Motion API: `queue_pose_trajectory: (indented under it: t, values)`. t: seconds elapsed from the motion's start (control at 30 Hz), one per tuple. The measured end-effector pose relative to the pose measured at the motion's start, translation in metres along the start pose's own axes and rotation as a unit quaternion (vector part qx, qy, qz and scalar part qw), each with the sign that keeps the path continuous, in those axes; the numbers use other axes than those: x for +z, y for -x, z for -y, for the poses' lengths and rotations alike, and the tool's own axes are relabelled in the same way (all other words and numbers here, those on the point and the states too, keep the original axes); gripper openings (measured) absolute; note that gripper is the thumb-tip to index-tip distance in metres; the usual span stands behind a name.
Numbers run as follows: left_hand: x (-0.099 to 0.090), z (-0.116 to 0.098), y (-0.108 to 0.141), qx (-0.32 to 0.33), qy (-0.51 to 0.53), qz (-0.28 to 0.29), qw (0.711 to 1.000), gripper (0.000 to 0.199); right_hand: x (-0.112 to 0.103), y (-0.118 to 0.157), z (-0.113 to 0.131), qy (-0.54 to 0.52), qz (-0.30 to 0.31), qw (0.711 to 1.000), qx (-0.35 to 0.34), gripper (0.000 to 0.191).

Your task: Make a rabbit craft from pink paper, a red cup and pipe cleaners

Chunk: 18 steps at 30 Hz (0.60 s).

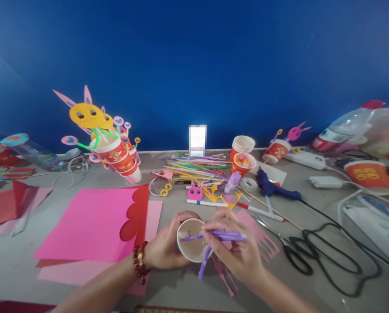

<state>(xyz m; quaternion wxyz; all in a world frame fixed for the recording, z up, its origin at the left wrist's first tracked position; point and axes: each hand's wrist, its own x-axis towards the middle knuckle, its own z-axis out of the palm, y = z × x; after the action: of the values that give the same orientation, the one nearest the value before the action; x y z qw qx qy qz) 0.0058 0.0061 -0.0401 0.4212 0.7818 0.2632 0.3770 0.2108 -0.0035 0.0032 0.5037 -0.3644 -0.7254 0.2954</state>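
My left hand (163, 244) is wrapped round a paper cup (191, 252), whose open mouth faces me. My right hand (242, 258) pinches a purple straw (229, 236) over the cup, with one end of it reaching inside the mouth. A second purple straw piece (203, 266) slants down at the cup's near right side; where its upper end is fixed, I cannot tell. Beyond my hands lies a pink rabbit face (195, 192) cut from paper. Cut pink paper (261, 237) lies beside and under my right hand.
Pink and red paper sheets (86, 221) lie left. Stacked red cups (108, 154) with yellow rabbit faces stand behind them. Loose straws (194, 168) are piled at the back. A blue glue gun (276, 188), scissors (295, 256) and black cable (331, 243) lie right.
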Motion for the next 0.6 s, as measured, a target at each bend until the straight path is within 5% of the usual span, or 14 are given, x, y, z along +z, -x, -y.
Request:
queue_pose_trajectory:
  t: [0.2, 0.6]
  values:
    - [0.000, 0.006, 0.004, 0.008, -0.028, -0.001, 1.000, 0.082, 0.002, 0.000, -0.004, 0.017, 0.092, 0.994, -0.050, 0.025]
    - [0.003, 0.003, 0.000, 0.020, -0.055, -0.002, 0.998, 0.081, 0.011, 0.007, -0.006, -0.015, 0.019, 1.000, -0.016, 0.018]
